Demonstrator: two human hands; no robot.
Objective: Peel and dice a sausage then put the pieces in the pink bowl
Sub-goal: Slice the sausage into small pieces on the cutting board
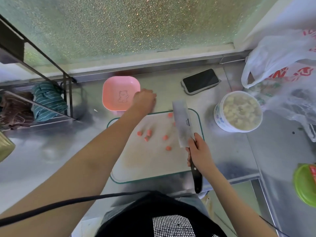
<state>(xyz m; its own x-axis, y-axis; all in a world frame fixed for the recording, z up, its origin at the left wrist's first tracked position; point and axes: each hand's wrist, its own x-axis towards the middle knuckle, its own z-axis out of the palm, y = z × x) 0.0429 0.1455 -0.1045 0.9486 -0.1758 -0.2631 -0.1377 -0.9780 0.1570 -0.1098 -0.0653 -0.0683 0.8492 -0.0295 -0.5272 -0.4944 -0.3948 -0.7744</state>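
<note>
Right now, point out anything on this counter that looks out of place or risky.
A phone lies on the wet-looking steel counter just behind the cutting board. The pink bowl holds no pieces, while sausage pieces lie scattered across the board. Nothing looks spilled or broken.

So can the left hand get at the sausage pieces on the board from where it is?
Probably yes. The left hand sits by the pink bowl; the sausage pieces lie uncovered nearby, with the cleaver off to their right.
</note>
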